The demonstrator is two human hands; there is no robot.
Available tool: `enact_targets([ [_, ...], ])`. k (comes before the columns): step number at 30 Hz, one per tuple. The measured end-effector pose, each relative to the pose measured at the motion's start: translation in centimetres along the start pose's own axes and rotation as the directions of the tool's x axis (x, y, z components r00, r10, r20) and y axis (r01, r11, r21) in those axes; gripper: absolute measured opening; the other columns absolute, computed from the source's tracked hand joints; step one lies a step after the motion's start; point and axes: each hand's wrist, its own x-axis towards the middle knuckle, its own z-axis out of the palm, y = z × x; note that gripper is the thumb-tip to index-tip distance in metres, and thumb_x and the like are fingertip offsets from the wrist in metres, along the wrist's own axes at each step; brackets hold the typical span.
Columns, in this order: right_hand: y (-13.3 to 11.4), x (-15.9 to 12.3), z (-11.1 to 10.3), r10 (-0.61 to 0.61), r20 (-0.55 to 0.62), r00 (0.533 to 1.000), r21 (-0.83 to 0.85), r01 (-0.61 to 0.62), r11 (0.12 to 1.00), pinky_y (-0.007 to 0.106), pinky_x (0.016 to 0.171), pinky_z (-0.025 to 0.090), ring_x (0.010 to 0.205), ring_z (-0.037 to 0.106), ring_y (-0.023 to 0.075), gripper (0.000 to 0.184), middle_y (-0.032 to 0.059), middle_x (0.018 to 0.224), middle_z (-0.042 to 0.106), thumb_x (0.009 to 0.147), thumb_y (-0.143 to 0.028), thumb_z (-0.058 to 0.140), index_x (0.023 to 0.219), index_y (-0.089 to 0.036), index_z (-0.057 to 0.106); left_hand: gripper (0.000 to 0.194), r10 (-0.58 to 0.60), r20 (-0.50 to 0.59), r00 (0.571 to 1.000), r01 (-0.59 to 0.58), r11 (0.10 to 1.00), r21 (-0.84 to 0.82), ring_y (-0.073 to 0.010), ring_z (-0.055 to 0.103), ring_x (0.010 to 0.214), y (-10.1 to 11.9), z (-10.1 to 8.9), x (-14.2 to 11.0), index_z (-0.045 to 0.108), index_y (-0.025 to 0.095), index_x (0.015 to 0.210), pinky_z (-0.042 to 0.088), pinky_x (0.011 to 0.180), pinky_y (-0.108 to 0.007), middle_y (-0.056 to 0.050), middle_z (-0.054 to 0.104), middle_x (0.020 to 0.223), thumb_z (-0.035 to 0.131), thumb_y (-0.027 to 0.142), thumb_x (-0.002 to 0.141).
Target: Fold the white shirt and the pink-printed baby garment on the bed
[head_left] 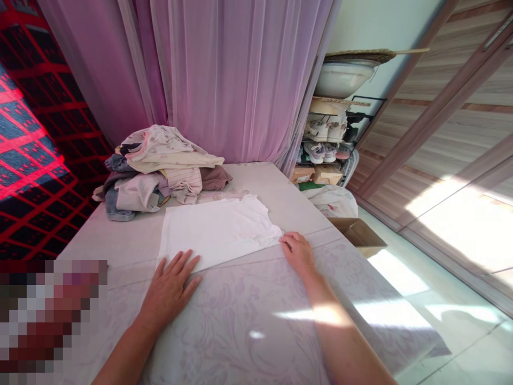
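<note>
A white top (212,227) lies spread flat on the table, its plain straight edge to the left and its scalloped, slightly crumpled edge to the right. My left hand (172,286) rests palm down with fingers spread, the fingertips touching the top's near left corner. At the near right corner, my right hand (297,251) is closed, with thumb and fingers pinching the fabric's edge. Beyond the top, at the far left of the table, sits a loose heap of clothes (160,171) in pink, cream, grey and denim blue.
A pale, floral-patterned cover (240,321) lies over the table. Purple curtains (232,80) hang behind it. To the right stand a shoe rack (326,131) with a white basin (344,79), an open cardboard box (360,235) on the floor and a wooden wardrobe (452,123). Red-and-black checked fabric (40,139) hangs at left.
</note>
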Motion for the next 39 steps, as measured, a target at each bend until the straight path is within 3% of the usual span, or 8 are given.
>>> enact_targets([
  [6, -0.5, -0.5, -0.5, -0.090, -0.148, 0.985, 0.014, 0.093, 0.996, 0.034, 0.084, 0.043, 0.091, 0.057, 0.0200, 0.020, 0.0056, 0.096, 0.066, 0.079, -0.015, 0.052, 0.081, -0.022, 0.071, 0.051, 0.017, -0.002, 1.000, -0.017, 1.000, -0.016, -0.0294, 0.036, 0.138, 0.0, 0.0, -0.1, 0.047, 0.035, 0.139, 0.024, 0.111, -0.055, -0.004, 0.042, 0.149, 0.034, 0.053, 0.093],
  [10, -1.7, -0.7, -0.6, -0.295, -0.057, 0.954, 0.095, 0.299, 0.950, 0.032, 0.086, 0.045, 0.092, 0.057, 0.0192, 0.029, 0.0054, 0.097, 0.067, 0.081, -0.013, 0.050, 0.096, -0.022, 0.072, 0.051, 0.018, -0.001, 1.000, -0.018, 1.000, -0.005, -0.0290, 0.036, 0.138, 0.0, 0.0, -0.1, 0.048, 0.035, 0.138, 0.024, 0.111, -0.054, -0.004, 0.042, 0.149, 0.033, 0.053, 0.093],
  [12, -2.0, -0.7, -0.5, -0.328, -0.004, 0.945, 0.125, 0.326, 0.937, 0.032, 0.084, 0.046, 0.091, 0.058, 0.0186, 0.030, 0.0049, 0.096, 0.068, 0.080, -0.011, 0.049, 0.095, -0.023, 0.073, 0.051, 0.019, 0.005, 1.000, -0.019, 1.000, 0.010, -0.0286, 0.036, 0.138, 0.0, 0.0, -0.1, 0.048, 0.035, 0.138, 0.024, 0.111, -0.054, -0.004, 0.041, 0.149, 0.032, 0.054, 0.093],
  [22, -2.1, -0.7, -0.5, -0.274, -0.005, 0.962, 0.148, 0.272, 0.951, 0.031, 0.082, 0.049, 0.084, 0.062, 0.0178, 0.027, 0.0033, 0.089, 0.070, 0.079, -0.012, 0.051, 0.087, -0.024, 0.074, 0.049, 0.033, 0.033, 0.999, -0.034, 0.999, 0.006, -0.0310, 0.035, 0.139, 0.0, 0.0, 0.0, 0.045, 0.038, 0.140, 0.026, 0.109, -0.059, -0.005, 0.037, 0.151, 0.034, 0.052, 0.093],
  [26, -1.9, 0.3, -1.3, -0.147, -0.090, 0.985, 0.219, 0.163, 0.962, 0.028, 0.077, 0.051, 0.081, 0.063, 0.0163, 0.026, 0.0028, 0.087, 0.070, 0.080, -0.017, 0.048, 0.081, -0.024, 0.073, 0.049, 0.068, 0.034, 0.997, -0.065, 0.995, -0.069, -0.0299, 0.036, 0.138, -0.6, -0.3, -0.1, 0.048, 0.036, 0.138, 0.032, 0.109, -0.056, -0.005, 0.041, 0.149, 0.036, 0.052, 0.093],
  [29, -1.1, 2.8, -1.9, -0.055, -0.102, 0.993, 0.245, 0.078, 0.966, 0.025, 0.067, 0.050, 0.077, 0.064, 0.0158, 0.025, 0.0038, 0.092, 0.070, 0.081, -0.022, 0.048, 0.085, -0.023, 0.073, 0.048, 0.071, -0.010, 0.997, -0.072, 0.982, -0.175, -0.0245, 0.042, 0.135, -1.7, -1.1, 0.3, 0.052, 0.030, 0.136, 0.039, 0.109, -0.045, -0.005, 0.047, 0.145, 0.034, 0.049, 0.095],
  [34, -0.3, 10.7, -1.0, 0.111, 0.107, 0.988, 0.193, -0.130, 0.972, 0.025, 0.070, 0.047, 0.071, 0.063, 0.0145, 0.025, 0.0034, 0.099, 0.071, 0.077, -0.022, 0.055, 0.094, -0.022, 0.073, 0.047, -0.064, -0.031, 0.997, 0.054, 0.963, -0.264, -0.0198, 0.058, 0.120, -6.2, -2.3, 4.3, 0.061, 0.026, 0.126, 0.047, 0.102, -0.034, -0.004, 0.060, 0.133, 0.034, 0.047, 0.093],
  [39, -1.9, 18.4, 2.2, 0.296, 0.404, 0.865, 0.261, -0.419, 0.870, 0.026, 0.069, 0.048, 0.061, 0.065, 0.0124, 0.036, 0.0090, 0.113, 0.067, 0.077, -0.024, 0.062, 0.112, -0.016, 0.066, 0.047, -0.198, 0.032, 0.980, 0.201, 0.967, -0.156, -0.0225, 0.057, 0.121, -12.1, -2.6, 11.7, 0.060, 0.019, 0.124, 0.044, 0.104, -0.035, -0.008, 0.058, 0.135, 0.038, 0.034, 0.086],
])
